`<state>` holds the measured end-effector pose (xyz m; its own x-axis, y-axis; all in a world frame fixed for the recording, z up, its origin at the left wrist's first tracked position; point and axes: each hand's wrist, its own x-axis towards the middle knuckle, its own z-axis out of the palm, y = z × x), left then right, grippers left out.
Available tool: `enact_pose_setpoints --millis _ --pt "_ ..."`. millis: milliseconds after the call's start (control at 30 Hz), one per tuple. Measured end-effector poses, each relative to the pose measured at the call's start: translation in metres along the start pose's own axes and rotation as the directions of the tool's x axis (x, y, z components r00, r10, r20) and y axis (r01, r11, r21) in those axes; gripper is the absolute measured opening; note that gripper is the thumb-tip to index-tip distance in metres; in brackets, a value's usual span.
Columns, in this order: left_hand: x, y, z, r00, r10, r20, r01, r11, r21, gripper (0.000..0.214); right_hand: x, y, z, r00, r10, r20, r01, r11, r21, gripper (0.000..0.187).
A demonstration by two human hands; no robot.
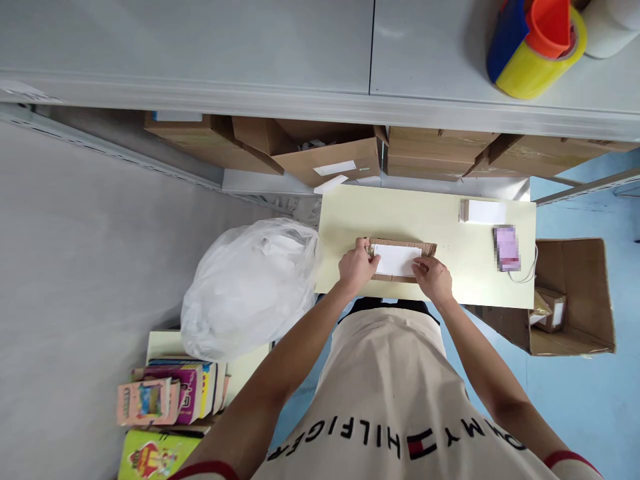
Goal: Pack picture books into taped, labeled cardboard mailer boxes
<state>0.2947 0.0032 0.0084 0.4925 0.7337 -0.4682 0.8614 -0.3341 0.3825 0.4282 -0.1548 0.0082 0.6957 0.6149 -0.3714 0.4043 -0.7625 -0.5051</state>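
Observation:
A flat brown cardboard package (430, 249) lies on the pale yellow table in front of me. On top of it is a blank-looking white label (397, 260). My left hand (358, 268) is wrapped round the package's left end, its thumb by the label's left edge. At the other end, my right hand (434, 277) has its fingers pinched together at the label's right edge. I cannot tell whether the label is fully stuck down.
A stack of white labels (484, 211) and a phone (507, 248) with a cable lie on the table (480, 267). An open carton (585, 267) holding parcels stands right. Left are a white plastic bag (250, 287) and books (185, 393). A shelf (300, 87) with boxes runs behind.

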Motion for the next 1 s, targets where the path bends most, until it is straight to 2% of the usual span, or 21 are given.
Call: enact_pose_setpoints --millis 133,167,233,267,333,367,400,433,567,633,700,767,933,1000 --pt "0.001 0.001 -0.009 1.000 0.010 -0.009 -0.009 0.993 0.118 0.045 -0.003 0.002 -0.002 0.995 -0.094 -0.008 0.092 0.983 -0.161 0.028" --pt "0.001 0.000 -0.010 0.999 0.048 -0.021 -0.045 0.991 0.127 0.044 -0.004 0.002 -0.002 0.988 -0.150 -0.022 0.143 0.970 -0.199 0.031" --pt "-0.001 -0.003 -0.010 0.974 0.222 -0.039 -0.215 0.967 0.140 0.039 -0.006 0.002 -0.001 0.953 -0.303 -0.016 0.287 0.919 -0.270 0.042" --pt "-0.002 -0.005 -0.009 0.937 0.349 -0.033 -0.341 0.928 0.149 0.039 -0.007 0.002 0.000 0.924 -0.383 0.019 0.370 0.879 -0.301 0.049" --pt "-0.005 -0.011 -0.005 0.803 0.596 0.034 -0.593 0.790 0.159 0.045 -0.009 0.005 0.004 0.857 -0.498 0.132 0.510 0.788 -0.344 0.063" --pt "-0.006 -0.015 -0.003 0.732 0.676 0.085 -0.680 0.716 0.159 0.050 -0.010 0.009 0.006 0.832 -0.524 0.185 0.553 0.750 -0.363 0.066" --pt "-0.007 -0.020 -0.001 0.680 0.721 0.135 -0.733 0.661 0.162 0.055 -0.012 0.013 0.007 0.818 -0.531 0.220 0.573 0.723 -0.386 0.068" --pt "-0.008 -0.025 0.001 0.652 0.738 0.174 -0.758 0.629 0.173 0.059 -0.013 0.018 0.008 0.819 -0.525 0.232 0.572 0.709 -0.412 0.068" --pt "-0.013 -0.044 0.002 0.671 0.713 0.203 -0.739 0.622 0.259 0.072 -0.023 0.033 0.010 0.855 -0.495 0.155 0.497 0.698 -0.515 0.073" --pt "-0.016 -0.048 0.002 0.629 0.743 0.230 -0.775 0.576 0.261 0.075 -0.028 0.033 0.012 0.837 -0.522 0.164 0.522 0.670 -0.527 0.072" --pt "-0.020 -0.049 0.004 0.568 0.780 0.265 -0.822 0.516 0.243 0.073 -0.033 0.030 0.017 0.795 -0.563 0.225 0.588 0.626 -0.513 0.069" --pt "-0.022 -0.048 0.007 0.544 0.797 0.261 -0.837 0.491 0.243 0.071 -0.037 0.026 0.023 0.775 -0.575 0.264 0.619 0.603 -0.503 0.066" --pt "-0.023 -0.057 0.009 0.559 0.808 0.185 -0.819 0.502 0.279 0.066 -0.044 0.026 0.027 0.818 -0.541 0.193 0.550 0.640 -0.536 0.058" --pt "-0.024 -0.064 0.007 0.578 0.801 0.157 -0.804 0.525 0.281 0.063 -0.046 0.031 0.024 0.838 -0.527 0.140 0.512 0.671 -0.536 0.054"
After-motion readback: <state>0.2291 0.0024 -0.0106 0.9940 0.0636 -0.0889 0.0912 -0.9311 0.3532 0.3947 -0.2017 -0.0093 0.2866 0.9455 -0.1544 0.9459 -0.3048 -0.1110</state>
